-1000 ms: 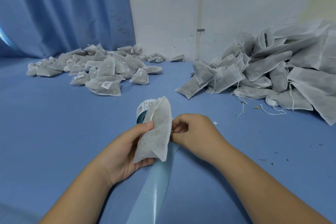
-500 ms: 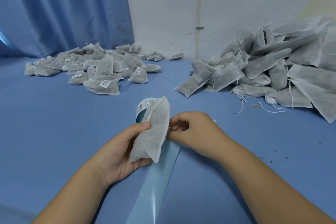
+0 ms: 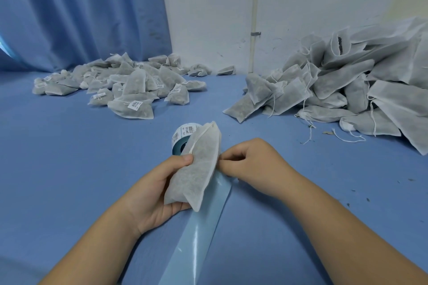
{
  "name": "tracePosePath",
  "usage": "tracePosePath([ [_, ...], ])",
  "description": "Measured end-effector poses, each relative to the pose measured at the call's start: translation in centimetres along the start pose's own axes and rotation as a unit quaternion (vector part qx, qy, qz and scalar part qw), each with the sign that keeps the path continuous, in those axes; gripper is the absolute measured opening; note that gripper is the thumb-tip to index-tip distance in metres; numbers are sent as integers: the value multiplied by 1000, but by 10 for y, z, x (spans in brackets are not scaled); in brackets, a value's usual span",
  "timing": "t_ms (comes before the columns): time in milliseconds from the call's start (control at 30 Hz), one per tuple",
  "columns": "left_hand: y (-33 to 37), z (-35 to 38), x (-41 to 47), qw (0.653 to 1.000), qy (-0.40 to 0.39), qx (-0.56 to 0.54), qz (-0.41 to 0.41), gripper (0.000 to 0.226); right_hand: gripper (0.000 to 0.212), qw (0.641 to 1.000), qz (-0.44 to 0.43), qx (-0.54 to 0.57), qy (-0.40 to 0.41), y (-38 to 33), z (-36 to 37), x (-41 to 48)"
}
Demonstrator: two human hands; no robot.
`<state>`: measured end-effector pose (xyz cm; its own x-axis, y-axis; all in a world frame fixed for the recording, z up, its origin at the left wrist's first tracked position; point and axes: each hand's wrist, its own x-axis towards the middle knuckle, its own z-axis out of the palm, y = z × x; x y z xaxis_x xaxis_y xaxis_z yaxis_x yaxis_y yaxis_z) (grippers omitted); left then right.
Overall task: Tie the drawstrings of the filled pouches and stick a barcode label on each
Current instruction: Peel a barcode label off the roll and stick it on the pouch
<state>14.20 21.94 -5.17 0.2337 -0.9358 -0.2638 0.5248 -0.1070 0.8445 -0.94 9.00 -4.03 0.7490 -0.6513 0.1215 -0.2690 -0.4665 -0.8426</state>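
One plump, translucent white pouch, standing tilted.

Labelled pouch pile far left, untied pile right, label roll centre, behind held pouch.

Roll labels: barcodes, txt illegible.

- Blue table.
- Labelled pouches, heaped far left.
- Unlabelled pouches, piled right.
- Label roll centre; backing strip trailing near.
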Motion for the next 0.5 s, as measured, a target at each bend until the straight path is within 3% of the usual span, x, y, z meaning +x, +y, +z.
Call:
tracePosePath([
  [233,-3,5,-1,998,29,40,29,39,26,1000,11,-8,-11,2,3,3],
  [500,0,7,-2,1000,15,-3,11,60,17,998,41,45,16,3,1,5],
])
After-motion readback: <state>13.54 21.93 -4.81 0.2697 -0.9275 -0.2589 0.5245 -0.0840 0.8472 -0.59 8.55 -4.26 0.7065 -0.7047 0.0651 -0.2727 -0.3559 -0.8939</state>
